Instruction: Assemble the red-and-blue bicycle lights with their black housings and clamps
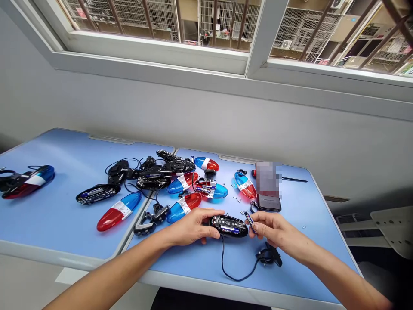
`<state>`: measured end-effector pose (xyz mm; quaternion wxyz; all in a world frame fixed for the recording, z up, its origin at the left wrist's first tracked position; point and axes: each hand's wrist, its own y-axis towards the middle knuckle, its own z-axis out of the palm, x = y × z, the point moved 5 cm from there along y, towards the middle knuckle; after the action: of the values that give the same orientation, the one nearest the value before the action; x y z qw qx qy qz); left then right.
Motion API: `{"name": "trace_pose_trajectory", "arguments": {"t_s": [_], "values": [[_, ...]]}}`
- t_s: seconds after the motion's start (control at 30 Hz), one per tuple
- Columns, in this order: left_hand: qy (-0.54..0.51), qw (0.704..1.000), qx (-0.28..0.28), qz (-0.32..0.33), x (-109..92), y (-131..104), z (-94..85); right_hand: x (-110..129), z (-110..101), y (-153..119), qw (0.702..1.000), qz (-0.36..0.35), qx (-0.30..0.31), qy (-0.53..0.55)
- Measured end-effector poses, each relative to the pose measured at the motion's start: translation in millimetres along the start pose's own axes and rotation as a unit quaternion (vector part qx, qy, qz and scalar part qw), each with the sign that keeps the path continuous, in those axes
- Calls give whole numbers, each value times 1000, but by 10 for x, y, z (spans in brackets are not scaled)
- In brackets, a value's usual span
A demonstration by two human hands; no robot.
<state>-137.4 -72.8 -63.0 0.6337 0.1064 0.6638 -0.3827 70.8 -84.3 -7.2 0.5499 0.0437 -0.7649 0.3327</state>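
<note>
The black base (229,226) lies open side up near the front edge of the blue table (290,258), between the two hands, with batteries showing inside it. The left hand (192,226) is curled around its left end, thumb on the far rim and fingers along the near side, pinning it to the table. The right hand (272,230) sits just beside its right end, thumb and forefinger pinched on a small battery (249,217) held at the base's right tip; the other fingers are loosely bent. A black cable (235,269) runs from the near side of the base toward the table edge and loops right to a black clamp (269,256) lying under the right wrist. Behind the hands lie several red-and-blue covers (183,207), more black bases (97,192) and tangled wires. Small screws (237,199) are scattered beyond the base. A phone (267,189), its screen blurred, lies just behind the right hand. Another table (64,215) joins on the left, with one more red-and-blue light (27,181) at its far left. A grey wall and a window rise behind.
</note>
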Motion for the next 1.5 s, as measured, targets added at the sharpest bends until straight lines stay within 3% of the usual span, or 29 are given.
{"name": "trace_pose_trajectory", "arguments": {"t_s": [0.3,0.43,0.7,0.83,0.97,1.13,1.33,1.5], "values": [[4,1000,4,11,-33,-36,36,-49,-84,-14,978,-60,-108,-168],[0,1000,11,8,-15,-40,42,0,-124,20,980,-104,-106,-131],[-9,1000,20,21,-53,-64,47,210,-279,108,988,-90,-104,-67],[-22,999,21,38,-129,-77,62,273,-176,223,993,-82,-45,-77],[-24,1000,18,9,-80,-55,55,299,-27,361,981,-112,-9,-156],[-27,999,-6,15,-52,-28,16,234,125,484,975,-106,-31,-191],[-15,999,-18,27,-117,-46,34,289,242,448,934,-126,-60,-330],[-54,998,-21,-24,-48,-38,120,336,292,406,900,-111,-60,-417]]}}
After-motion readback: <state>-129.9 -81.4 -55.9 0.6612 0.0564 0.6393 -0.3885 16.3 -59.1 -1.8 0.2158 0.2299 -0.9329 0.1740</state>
